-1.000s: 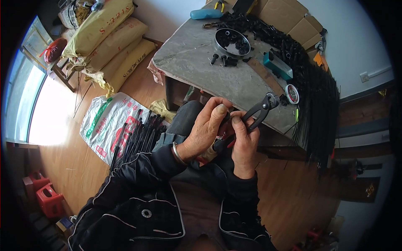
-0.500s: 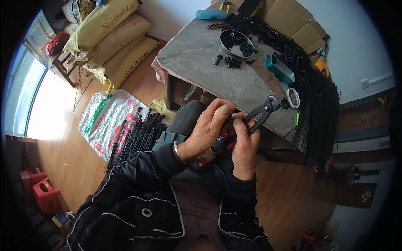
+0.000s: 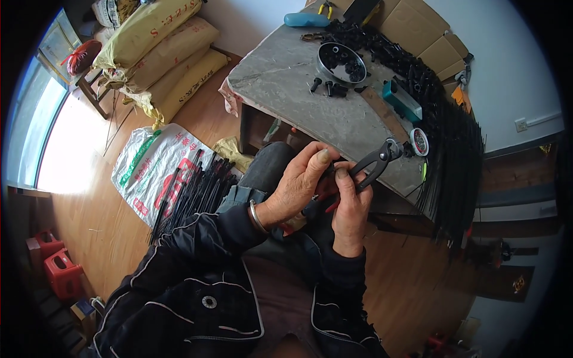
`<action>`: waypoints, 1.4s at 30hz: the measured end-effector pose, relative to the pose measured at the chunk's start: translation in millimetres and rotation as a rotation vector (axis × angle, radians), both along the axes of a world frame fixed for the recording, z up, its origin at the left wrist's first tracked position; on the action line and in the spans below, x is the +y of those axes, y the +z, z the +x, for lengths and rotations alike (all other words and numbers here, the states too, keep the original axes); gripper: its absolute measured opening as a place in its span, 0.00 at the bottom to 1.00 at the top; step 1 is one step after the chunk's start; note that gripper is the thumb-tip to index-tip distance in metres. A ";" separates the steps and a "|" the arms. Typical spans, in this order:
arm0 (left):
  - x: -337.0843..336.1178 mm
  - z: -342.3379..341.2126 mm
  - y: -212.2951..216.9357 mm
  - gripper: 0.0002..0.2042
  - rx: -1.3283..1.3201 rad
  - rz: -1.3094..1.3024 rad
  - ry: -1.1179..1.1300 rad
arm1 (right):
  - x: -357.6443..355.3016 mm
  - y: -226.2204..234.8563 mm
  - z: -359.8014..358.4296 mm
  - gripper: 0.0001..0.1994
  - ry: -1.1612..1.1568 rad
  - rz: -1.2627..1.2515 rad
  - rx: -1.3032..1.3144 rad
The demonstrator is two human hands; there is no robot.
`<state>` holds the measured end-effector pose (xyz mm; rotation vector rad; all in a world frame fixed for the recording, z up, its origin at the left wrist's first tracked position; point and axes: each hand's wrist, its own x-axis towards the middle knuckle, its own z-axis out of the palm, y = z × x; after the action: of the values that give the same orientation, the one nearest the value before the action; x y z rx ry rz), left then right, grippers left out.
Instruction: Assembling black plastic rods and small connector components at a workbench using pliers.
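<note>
Above my lap, my left hand (image 3: 301,182) is closed, thumb pressed against the fingers, on a small black part mostly hidden by them. Close beside it, my right hand (image 3: 351,206) has black end-cutting pincers (image 3: 375,169) tucked in its grip, their jaws pointing up and right over the table edge. The thumb and forefinger of this hand also meet at the small black part. A bit of red handle shows below the right fingers. On the grey table (image 3: 280,83) lie several black fittings (image 3: 335,89) near a round metal tin (image 3: 325,65) of black rings.
Long black rods (image 3: 450,173) hang off the table's right side by a small white bowl (image 3: 419,142) and a teal box (image 3: 401,102). More black rods (image 3: 194,191) lie on a white sack (image 3: 140,170) at left. Stacked yellow sacks (image 3: 167,65) and red stools (image 3: 62,274) stand beyond.
The view has shifted slightly. Both hands stay together at nearly the same place, with the pincers still in the right hand; my fingers have moved only a little.
</note>
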<state>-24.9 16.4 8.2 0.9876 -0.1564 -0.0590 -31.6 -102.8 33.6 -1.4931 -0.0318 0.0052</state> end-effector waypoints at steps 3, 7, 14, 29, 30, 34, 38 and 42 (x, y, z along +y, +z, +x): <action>0.9 -0.7 -0.9 0.20 0.007 -0.011 -0.003 | 0.5 -2.5 0.6 0.08 -0.019 0.005 -0.026; -1.3 0.8 -2.9 0.20 -0.008 -0.022 0.009 | 0.9 -3.1 1.5 0.08 0.025 0.015 -0.035; -0.2 0.5 -3.6 0.21 -0.005 -0.018 0.014 | -2.0 -9.0 3.0 0.09 0.003 -0.042 -0.057; -4.8 6.9 2.0 0.24 -0.042 0.067 0.261 | 20.6 1.2 -10.3 0.05 -0.153 -0.538 -0.550; 1.3 8.3 7.5 0.24 0.070 -0.024 0.218 | 17.2 5.5 -15.2 0.06 -0.020 -0.427 -0.345; 14.5 13.4 13.6 0.28 0.262 -0.057 0.030 | -11.6 44.1 -19.0 0.14 0.264 -0.192 0.056; 17.2 15.5 14.9 0.32 0.254 0.050 0.038 | -37.5 61.1 -26.1 0.20 0.578 -0.200 0.421; 13.4 15.2 12.8 0.31 0.171 0.090 0.012 | -45.5 48.5 -31.4 0.22 0.678 -0.208 0.486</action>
<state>-9.8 29.8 21.1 1.0678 0.0088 -0.1403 -63.0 -148.3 82.1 -1.5897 -0.1464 0.9375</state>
